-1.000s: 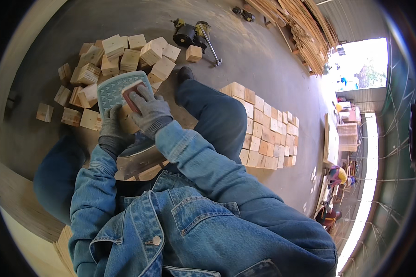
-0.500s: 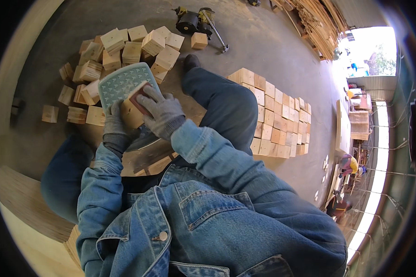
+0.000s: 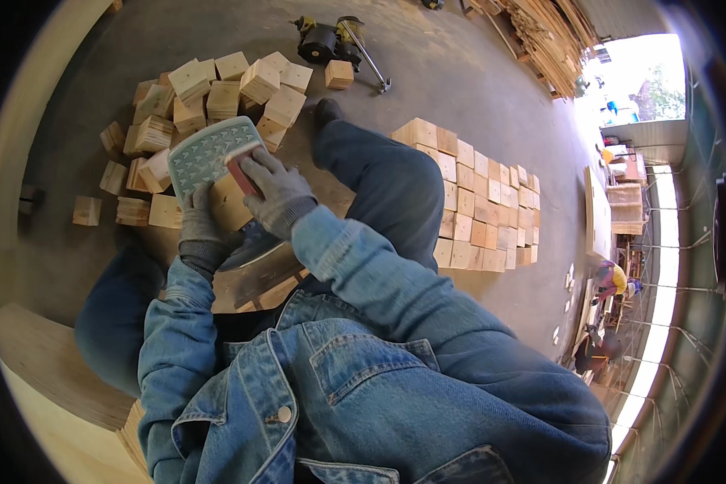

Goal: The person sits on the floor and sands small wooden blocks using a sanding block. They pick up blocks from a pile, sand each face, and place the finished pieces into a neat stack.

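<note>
My left hand [image 3: 200, 222], in a grey glove, is closed on the near left side of a wooden block [image 3: 231, 208]. The block rests at the near edge of a pale green plastic stool top [image 3: 206, 153] with a raised pattern. My right hand [image 3: 278, 189], also gloved in grey, grips a reddish sanding block [image 3: 241, 174] and presses it to the wooden block's right side. Part of the wooden block is hidden by my hands and the sanding block.
Loose wooden blocks [image 3: 222, 98] lie heaped beyond the stool. Stacked blocks [image 3: 484, 206] stand in rows to my right. A yellow-and-black machine [image 3: 328, 40] with a metal handle is on the floor ahead, a single block [image 3: 339, 74] beside it. Two people work at far right.
My right hand and the sanding block have shifted slightly toward me and left along the wooden block. My left hand keeps its hold. The whole view has shifted a little.
</note>
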`<state>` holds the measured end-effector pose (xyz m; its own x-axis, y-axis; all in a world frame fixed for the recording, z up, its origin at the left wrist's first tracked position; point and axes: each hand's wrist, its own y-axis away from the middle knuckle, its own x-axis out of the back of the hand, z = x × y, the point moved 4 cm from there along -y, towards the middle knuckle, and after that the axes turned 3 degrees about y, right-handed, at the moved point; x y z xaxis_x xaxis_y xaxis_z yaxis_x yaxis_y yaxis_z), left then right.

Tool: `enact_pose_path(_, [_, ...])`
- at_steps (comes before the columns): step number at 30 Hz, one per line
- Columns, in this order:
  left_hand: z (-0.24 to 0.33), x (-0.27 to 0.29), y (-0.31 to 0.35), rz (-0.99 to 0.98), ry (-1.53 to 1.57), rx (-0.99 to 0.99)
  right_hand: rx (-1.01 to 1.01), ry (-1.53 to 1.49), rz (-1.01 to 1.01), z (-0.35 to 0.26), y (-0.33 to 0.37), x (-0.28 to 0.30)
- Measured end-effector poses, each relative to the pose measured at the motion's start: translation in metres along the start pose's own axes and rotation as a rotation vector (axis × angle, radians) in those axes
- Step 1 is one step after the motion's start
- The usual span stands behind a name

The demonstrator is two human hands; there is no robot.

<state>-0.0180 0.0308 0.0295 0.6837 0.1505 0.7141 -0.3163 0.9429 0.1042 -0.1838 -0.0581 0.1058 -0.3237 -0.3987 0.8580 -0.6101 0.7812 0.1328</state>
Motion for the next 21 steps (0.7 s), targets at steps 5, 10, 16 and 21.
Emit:
enact_pose_path(5, [0.004,0.001,0.001,-0.043,-0.026,0.016,-0.020,-0.043,-0.030,0.015,0.049,-0.008])
enact_pose_path(10, [0.000,-0.002,0.000,-0.028,-0.004,0.007,0.009,0.024,0.028,0.002,0.028,-0.003])
enact_pose_path(16, [-0.002,-0.002,0.000,0.031,-0.008,-0.062,-0.004,0.117,0.076,-0.025,-0.058,-0.001])
enact_pose_path(21, [0.001,-0.004,-0.001,0.007,0.059,-0.008,0.015,0.133,0.101,-0.023,-0.075,-0.006])
